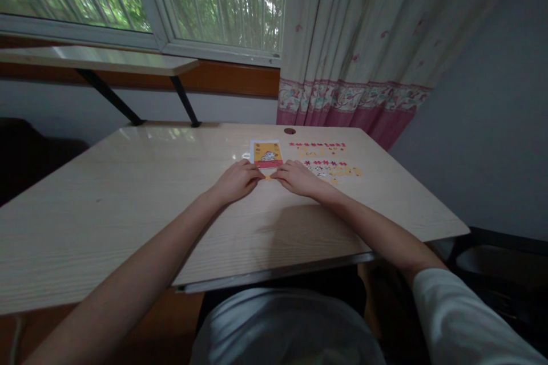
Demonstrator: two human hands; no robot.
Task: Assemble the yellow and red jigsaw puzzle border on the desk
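Observation:
My left hand and my right hand meet near the middle of the table, fingertips pinched. Between them is a small orange-yellow puzzle piece, which both hands grip from opposite sides; the fingers partly cover it, so whether it is one piece or two joined cannot be made out. Just beyond the fingertips lies a picture card with a white cartoon animal on a yellow and red ground. Right of the card, loose red puzzle pieces and yellow puzzle pieces lie in several rows, some behind my right hand.
The pale wooden table carries a raised shelf on black supports at the back left. A round cable hole sits by the far edge. Behind are a window and a flowered curtain; a dark chair stands at the right.

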